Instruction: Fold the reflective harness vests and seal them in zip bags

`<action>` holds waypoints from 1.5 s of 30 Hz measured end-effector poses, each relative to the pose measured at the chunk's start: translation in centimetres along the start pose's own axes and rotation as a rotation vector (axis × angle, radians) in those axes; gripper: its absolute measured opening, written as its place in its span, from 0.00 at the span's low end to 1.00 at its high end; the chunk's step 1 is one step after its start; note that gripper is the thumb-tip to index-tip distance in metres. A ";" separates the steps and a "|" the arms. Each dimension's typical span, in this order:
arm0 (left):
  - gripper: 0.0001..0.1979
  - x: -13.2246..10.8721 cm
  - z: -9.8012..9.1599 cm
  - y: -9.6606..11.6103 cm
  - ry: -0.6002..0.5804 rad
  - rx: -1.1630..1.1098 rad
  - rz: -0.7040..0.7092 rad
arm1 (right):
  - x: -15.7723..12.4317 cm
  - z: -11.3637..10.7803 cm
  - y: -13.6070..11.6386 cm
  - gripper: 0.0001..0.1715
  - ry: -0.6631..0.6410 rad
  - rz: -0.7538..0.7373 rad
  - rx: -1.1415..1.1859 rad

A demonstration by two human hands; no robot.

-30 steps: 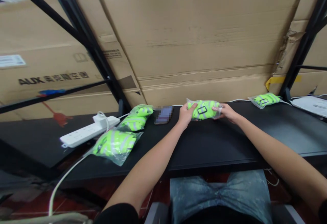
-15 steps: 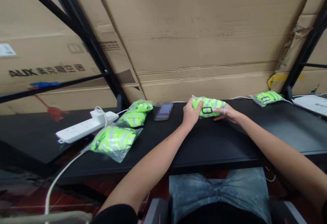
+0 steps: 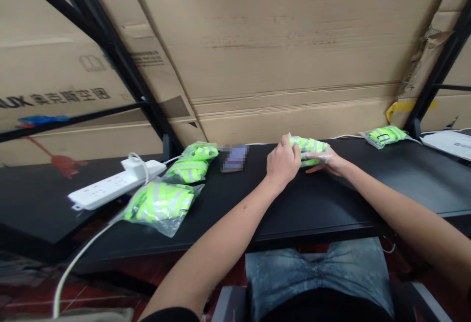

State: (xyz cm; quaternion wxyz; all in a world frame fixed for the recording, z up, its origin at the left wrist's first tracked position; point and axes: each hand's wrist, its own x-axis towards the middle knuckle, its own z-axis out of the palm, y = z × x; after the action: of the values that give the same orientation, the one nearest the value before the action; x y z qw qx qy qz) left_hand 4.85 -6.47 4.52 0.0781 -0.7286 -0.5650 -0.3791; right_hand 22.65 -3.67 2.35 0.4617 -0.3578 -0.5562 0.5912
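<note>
A bagged bundle of lime-yellow and grey reflective straps (image 3: 309, 145) is held between both hands above the black table (image 3: 290, 214). My left hand (image 3: 282, 161) closes round the bundle's left end and covers part of it. At its right end, my right hand (image 3: 330, 161) grips the clear bag, with the fingers under and in front. Several similar bagged bundles lie on the table: one near the front left (image 3: 161, 202), others just behind it (image 3: 193, 162), and one at the far right (image 3: 386, 136).
A white power strip (image 3: 114, 183) with its cable lies at the left, and a phone (image 3: 234, 159) at the table's rear. Large cardboard sheets (image 3: 279, 42) stand behind, between black metal frame posts. A flat white item (image 3: 449, 144) is at the far right.
My left hand has turned and shifted slightly right, wrapping over the bundle and hiding the black buckle that showed before. The camera view has moved a little.
</note>
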 end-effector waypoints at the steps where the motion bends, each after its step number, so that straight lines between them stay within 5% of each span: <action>1: 0.21 -0.2 -0.1 0.2 0.011 0.001 0.002 | -0.2 0.1 -0.1 0.31 -0.019 0.011 0.006; 11: 0.11 0.8 1.5 -1.4 0.106 -0.488 -0.043 | 0.4 0.7 -0.5 0.29 0.030 -0.063 -0.006; 17: 0.22 3.4 0.0 -3.6 0.172 -0.554 -0.052 | 0.5 -0.5 -2.1 0.28 0.035 -0.140 -0.005; 23: 0.23 3.6 0.0 -3.6 0.199 -0.648 -0.034 | 0.4 -1.4 -2.5 0.32 0.016 -0.108 0.000; 28: 0.22 4.7 0.2 -4.8 0.361 -0.787 -0.242 | 0.5 -2.3 -2.0 0.30 0.089 -0.034 0.044; 34: 0.14 6.6 -2.2 -9.6 0.585 -0.967 -0.640 | 1.2 -4.8 -1.1 0.25 0.303 -0.042 0.073; 39: 0.10 7.6 -4.3 -12.0 0.646 -1.036 -0.772 | 1.9 -4.4 -0.4 0.24 0.381 -0.029 0.038; 45: 0.09 7.2 -9.9 -17.1 0.838 -0.940 -0.810 | 1.8 -2.7 0.6 0.24 0.320 0.056 -0.019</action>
State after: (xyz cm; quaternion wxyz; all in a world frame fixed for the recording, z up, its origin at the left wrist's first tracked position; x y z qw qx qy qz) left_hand -14.31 -0.39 10.70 -0.1784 -0.2148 -0.4903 -0.8256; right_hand 24.46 -1.05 1.56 0.5244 -0.4672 -0.4709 0.5337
